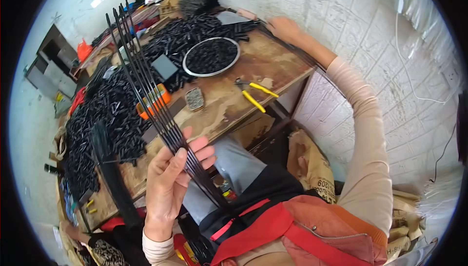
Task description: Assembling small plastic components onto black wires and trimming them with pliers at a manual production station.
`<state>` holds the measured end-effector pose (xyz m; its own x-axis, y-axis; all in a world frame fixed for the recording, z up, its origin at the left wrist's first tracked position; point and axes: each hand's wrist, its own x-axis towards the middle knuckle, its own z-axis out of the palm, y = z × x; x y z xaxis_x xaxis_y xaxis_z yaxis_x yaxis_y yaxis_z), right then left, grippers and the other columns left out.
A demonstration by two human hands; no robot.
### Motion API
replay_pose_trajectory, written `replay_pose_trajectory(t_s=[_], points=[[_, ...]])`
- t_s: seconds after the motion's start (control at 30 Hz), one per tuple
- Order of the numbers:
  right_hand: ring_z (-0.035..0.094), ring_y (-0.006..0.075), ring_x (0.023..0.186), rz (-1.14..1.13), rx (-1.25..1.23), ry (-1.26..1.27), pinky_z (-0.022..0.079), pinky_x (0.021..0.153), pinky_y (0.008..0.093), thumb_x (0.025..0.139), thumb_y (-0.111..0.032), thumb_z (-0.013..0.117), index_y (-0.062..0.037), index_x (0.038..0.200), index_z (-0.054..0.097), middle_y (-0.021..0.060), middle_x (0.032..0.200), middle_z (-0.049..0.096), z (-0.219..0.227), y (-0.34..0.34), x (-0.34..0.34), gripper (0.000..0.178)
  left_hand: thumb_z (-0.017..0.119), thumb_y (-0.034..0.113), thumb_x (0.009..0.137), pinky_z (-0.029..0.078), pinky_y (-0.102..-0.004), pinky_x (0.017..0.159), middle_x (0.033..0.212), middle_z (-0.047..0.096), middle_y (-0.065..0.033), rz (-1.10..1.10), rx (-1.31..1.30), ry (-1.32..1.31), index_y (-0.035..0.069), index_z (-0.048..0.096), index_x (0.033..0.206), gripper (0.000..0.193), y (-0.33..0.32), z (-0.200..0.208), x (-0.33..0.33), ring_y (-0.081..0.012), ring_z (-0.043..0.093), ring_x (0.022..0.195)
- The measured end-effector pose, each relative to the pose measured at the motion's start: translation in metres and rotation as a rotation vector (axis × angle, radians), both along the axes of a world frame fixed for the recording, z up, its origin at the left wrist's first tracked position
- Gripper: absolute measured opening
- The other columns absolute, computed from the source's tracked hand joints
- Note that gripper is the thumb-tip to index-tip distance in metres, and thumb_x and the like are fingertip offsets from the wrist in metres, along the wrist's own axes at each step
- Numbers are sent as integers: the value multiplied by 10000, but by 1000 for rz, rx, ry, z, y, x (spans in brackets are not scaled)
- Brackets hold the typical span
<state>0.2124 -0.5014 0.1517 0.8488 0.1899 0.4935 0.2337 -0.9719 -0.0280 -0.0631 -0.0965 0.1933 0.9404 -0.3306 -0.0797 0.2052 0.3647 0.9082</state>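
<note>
Several long, thin, black rods (165, 128) stand up at a slant in the left hand (176, 172), smooth and straight, with fatter tips at the top, where they fan apart. That hand pinches them, its thumb on one side and its fingers behind. They are in front of the wooden counter (265, 54), which looks brown and patchy. The right hand (285, 29) is curled at the counter's far edge, by the white brick-pattern wall (341, 27); I cannot tell if it grips anything. On the counter, short, shiny black pieces (109, 107) make a big, bumpy heap. Near it are a round tray with a silver rim (211, 75) and pliers with smooth yellow handles (253, 101).
</note>
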Motion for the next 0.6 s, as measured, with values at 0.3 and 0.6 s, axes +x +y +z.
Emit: replay_pose_trajectory(t_s=[0.3,0.6], points=[[673,395,807,-322,-124,118,530,668,500,756,-117,587,-12,780,691,233,828,674,-144,-116,-13,150,526,147,989,534,-457,936,1134,637,-221,-94,26,26,-76,496,1280,368,-48,-2,30,-306,658,1032],[674,386,697,-224,58,150,531,657,455,717,-269,679,29,745,672,246,770,669,-60,-105,19,299,529,159,991,554,-419,896,1088,659,-160,-10,29,20,-33,523,1260,331,-45,-1,38,-250,670,984]])
